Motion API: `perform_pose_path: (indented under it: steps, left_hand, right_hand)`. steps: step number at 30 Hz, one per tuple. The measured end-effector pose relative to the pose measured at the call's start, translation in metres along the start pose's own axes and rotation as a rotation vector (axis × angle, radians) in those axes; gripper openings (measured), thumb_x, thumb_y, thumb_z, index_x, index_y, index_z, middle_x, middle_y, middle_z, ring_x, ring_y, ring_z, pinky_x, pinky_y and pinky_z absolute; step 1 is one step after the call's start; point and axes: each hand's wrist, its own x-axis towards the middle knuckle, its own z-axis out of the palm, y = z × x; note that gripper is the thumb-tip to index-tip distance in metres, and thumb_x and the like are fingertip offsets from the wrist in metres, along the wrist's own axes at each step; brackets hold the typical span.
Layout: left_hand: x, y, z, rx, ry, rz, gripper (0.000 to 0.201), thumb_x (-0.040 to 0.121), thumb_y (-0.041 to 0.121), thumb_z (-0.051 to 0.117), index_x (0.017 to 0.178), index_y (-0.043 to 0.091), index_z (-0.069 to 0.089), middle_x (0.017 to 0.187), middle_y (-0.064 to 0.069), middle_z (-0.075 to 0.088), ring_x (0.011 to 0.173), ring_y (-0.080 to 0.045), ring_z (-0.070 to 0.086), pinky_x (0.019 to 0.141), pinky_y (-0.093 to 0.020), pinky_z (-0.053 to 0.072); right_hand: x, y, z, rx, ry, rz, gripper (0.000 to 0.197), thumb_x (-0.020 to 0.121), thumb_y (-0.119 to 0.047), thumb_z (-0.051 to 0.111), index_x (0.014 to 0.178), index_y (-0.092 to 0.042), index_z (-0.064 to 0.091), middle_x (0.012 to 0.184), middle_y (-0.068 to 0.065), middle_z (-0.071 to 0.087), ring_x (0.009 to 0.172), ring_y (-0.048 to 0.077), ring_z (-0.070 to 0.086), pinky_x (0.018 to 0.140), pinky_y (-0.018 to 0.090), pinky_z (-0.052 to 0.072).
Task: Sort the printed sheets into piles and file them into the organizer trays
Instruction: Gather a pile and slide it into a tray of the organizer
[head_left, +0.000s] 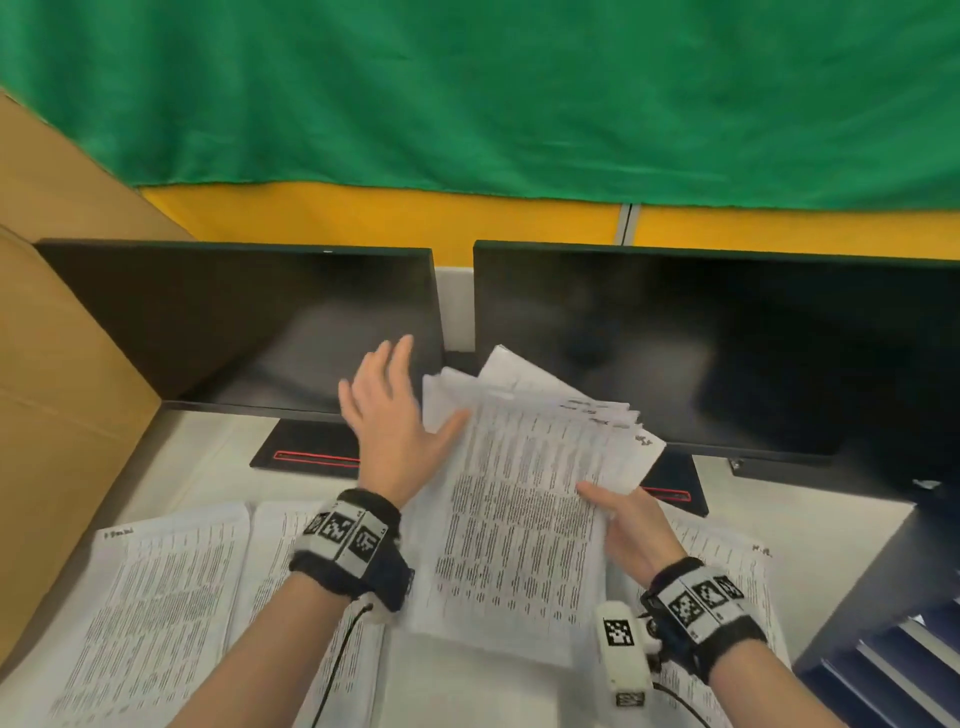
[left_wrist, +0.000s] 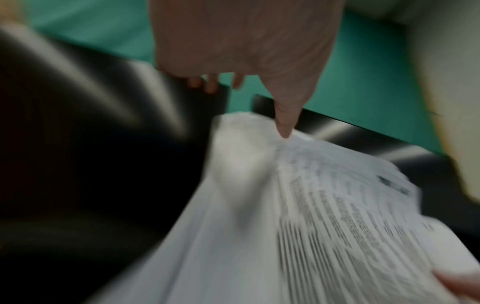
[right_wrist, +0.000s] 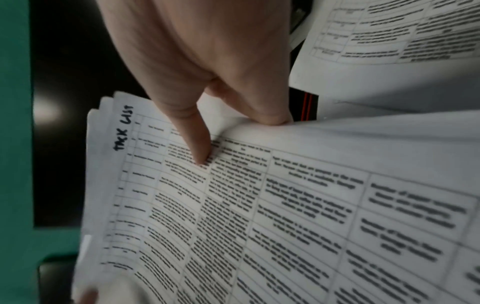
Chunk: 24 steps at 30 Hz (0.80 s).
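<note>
Left piles: I see two piles of printed sheets (head_left: 171, 597) lying flat on the white desk (head_left: 208, 457), near left, long edges running near to far.
Left hand: my left hand (head_left: 387, 415) hovers with fingers spread and straight, gripping nothing; only the thumb tip touches the left edge of the held stack. The left wrist view is blurred, but shows the same.
Held stack: the fanned stack (head_left: 519, 493) is lifted at centre, long axis near to far, far end tilted right toward the monitors.
Right hand: my right hand (head_left: 628, 525) pinches the stack's right edge, thumb on the top sheet, fingers under; the right wrist view shows "TASK LIST" handwritten on that sheet.
Right pile: another pile (head_left: 727, 566) lies under that wrist.
Trays: the organizer trays (head_left: 883, 670) sit near right, closest to the right hand.
Judgement: the left hand is the freer one to peel off a sheet.
Room: two dark monitors (head_left: 701, 353) stand far; cardboard left, green cloth behind.
</note>
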Motion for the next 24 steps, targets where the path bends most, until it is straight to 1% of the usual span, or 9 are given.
perform_pose_path:
  steps: [3, 5, 8, 10, 12, 14, 18, 21, 24]
  left_hand:
    - [-0.008, -0.017, 0.014, -0.509, -0.27, -0.404, 0.102, 0.07, 0.051, 0.072, 0.146, 0.028, 0.008, 0.146, -0.006, 0.036, 0.131, -0.023, 0.039, 0.112, -0.05, 0.027]
    - [-0.011, -0.016, 0.019, -0.723, -0.431, -0.548, 0.084, 0.075, 0.043, 0.07, 0.142, 0.026, 0.021, 0.131, -0.004, 0.054, 0.112, -0.02, 0.056, 0.102, -0.046, 0.042]
    - [-0.011, -0.003, 0.019, -0.784, -0.37, -0.472, 0.034, 0.087, 0.02, 0.059, 0.118, 0.02, 0.044, 0.112, 0.0, 0.061, 0.1, -0.014, 0.06, 0.088, -0.039, 0.05]
    - [-0.015, 0.007, 0.015, -0.799, -0.267, -0.367, 0.022, 0.092, 0.014, 0.053, 0.108, 0.026, 0.047, 0.101, 0.01, 0.059, 0.096, -0.008, 0.059, 0.084, -0.032, 0.049]
    - [-0.023, 0.011, 0.016, -0.788, -0.17, -0.302, 0.019, 0.094, 0.014, 0.051, 0.104, 0.03, 0.045, 0.102, 0.006, 0.059, 0.096, -0.011, 0.058, 0.082, -0.03, 0.049]
    - [-0.034, 0.014, 0.02, -0.838, -0.135, -0.3, 0.015, 0.096, 0.015, 0.047, 0.107, 0.023, 0.042, 0.105, -0.001, 0.059, 0.097, -0.016, 0.06, 0.079, -0.03, 0.054]
    - [-0.057, 0.017, 0.027, -0.907, -0.132, -0.311, 0.032, 0.094, 0.01, 0.051, 0.117, 0.023, 0.033, 0.11, 0.011, 0.055, 0.1, -0.005, 0.06, 0.081, -0.023, 0.054]
    - [-0.067, 0.009, 0.035, -0.914, -0.16, -0.38, 0.048, 0.092, 0.019, 0.056, 0.127, 0.035, 0.027, 0.119, 0.011, 0.05, 0.108, -0.011, 0.055, 0.091, -0.034, 0.05]
    - [-0.066, 0.002, 0.038, -0.951, -0.157, -0.479, 0.045, 0.094, 0.024, 0.053, 0.127, 0.038, 0.027, 0.127, 0.002, 0.05, 0.113, -0.02, 0.053, 0.097, -0.04, 0.045]
  right_hand:
    - [0.005, -0.008, -0.002, 0.104, 0.006, -0.046, 0.042, 0.088, 0.001, 0.056, 0.129, -0.008, 0.054, 0.124, 0.017, 0.064, 0.114, 0.034, 0.061, 0.103, 0.055, 0.042]
    - [0.005, -0.016, 0.006, 0.127, -0.011, -0.059, 0.042, 0.088, 0.001, 0.056, 0.129, -0.007, 0.054, 0.124, 0.016, 0.064, 0.114, 0.033, 0.062, 0.103, 0.054, 0.042]
    - [-0.002, -0.024, 0.021, 0.071, -0.053, -0.086, 0.038, 0.089, -0.002, 0.056, 0.127, -0.006, 0.056, 0.122, 0.016, 0.066, 0.112, 0.033, 0.064, 0.1, 0.053, 0.045]
    - [-0.005, -0.026, 0.028, 0.061, -0.08, -0.131, 0.038, 0.087, -0.002, 0.058, 0.126, -0.004, 0.057, 0.123, 0.018, 0.064, 0.114, 0.033, 0.061, 0.102, 0.053, 0.043]
    - [-0.007, -0.025, 0.035, 0.085, -0.087, -0.174, 0.04, 0.085, -0.002, 0.06, 0.125, -0.003, 0.058, 0.124, 0.019, 0.063, 0.117, 0.035, 0.059, 0.104, 0.052, 0.042]
    - [-0.009, -0.022, 0.04, 0.091, -0.063, -0.215, 0.041, 0.08, -0.006, 0.066, 0.121, 0.0, 0.059, 0.121, 0.02, 0.065, 0.115, 0.036, 0.06, 0.104, 0.053, 0.042]
    - [-0.012, -0.008, 0.052, -0.101, 0.117, -0.302, 0.054, 0.057, -0.03, 0.083, 0.105, -0.014, 0.064, 0.114, 0.016, 0.066, 0.109, 0.034, 0.062, 0.1, 0.052, 0.045]
    - [-0.011, 0.002, 0.054, -0.178, 0.193, -0.303, 0.047, 0.072, -0.028, 0.078, 0.112, -0.021, 0.055, 0.113, 0.009, 0.06, 0.108, 0.026, 0.059, 0.096, 0.042, 0.047]
    - [-0.006, 0.007, 0.057, -0.168, 0.231, -0.281, 0.034, 0.086, -0.031, 0.064, 0.116, -0.022, 0.05, 0.114, 0.004, 0.059, 0.106, 0.02, 0.058, 0.093, 0.041, 0.047]
